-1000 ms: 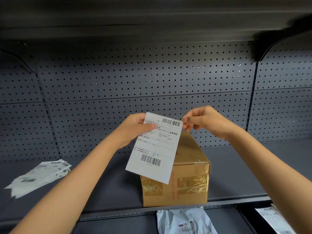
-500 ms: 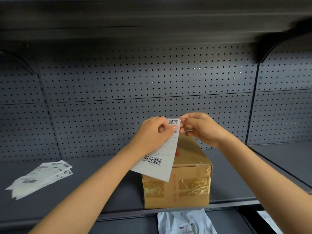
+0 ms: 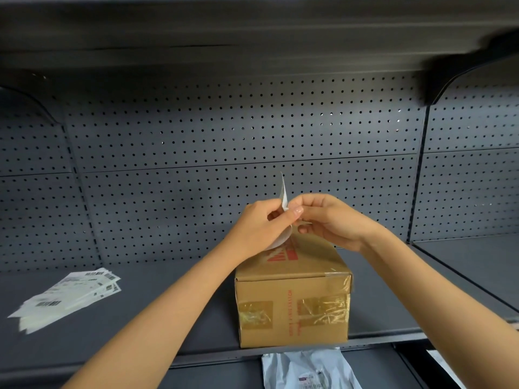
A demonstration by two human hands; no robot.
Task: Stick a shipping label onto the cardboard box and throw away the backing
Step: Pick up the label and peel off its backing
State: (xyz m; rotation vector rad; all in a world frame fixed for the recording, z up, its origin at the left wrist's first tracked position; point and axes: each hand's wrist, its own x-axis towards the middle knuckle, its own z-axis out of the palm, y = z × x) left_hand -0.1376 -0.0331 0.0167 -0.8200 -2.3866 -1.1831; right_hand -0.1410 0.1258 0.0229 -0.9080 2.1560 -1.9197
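Note:
A brown cardboard box [image 3: 292,304] with clear tape and red print stands on the dark shelf [image 3: 157,327] near its front edge. Above the box's far end, my left hand [image 3: 261,226] and my right hand [image 3: 328,220] meet and pinch a white shipping label [image 3: 284,192]. The label is turned almost edge-on; one thin corner sticks up between the fingers and a curved part bulges below my left hand. Most of the label is hidden by my hands. I cannot tell whether label and backing are apart.
A fanned pile of white labels [image 3: 70,296] lies on the shelf at the left. A grey mailer bag [image 3: 306,369] lies on the lower shelf below the box. A perforated back panel [image 3: 224,141] and an upper shelf close in the space.
The label has turned from facing me flat to nearly edge-on and curled. Both hands have come together at its top corner, over the box.

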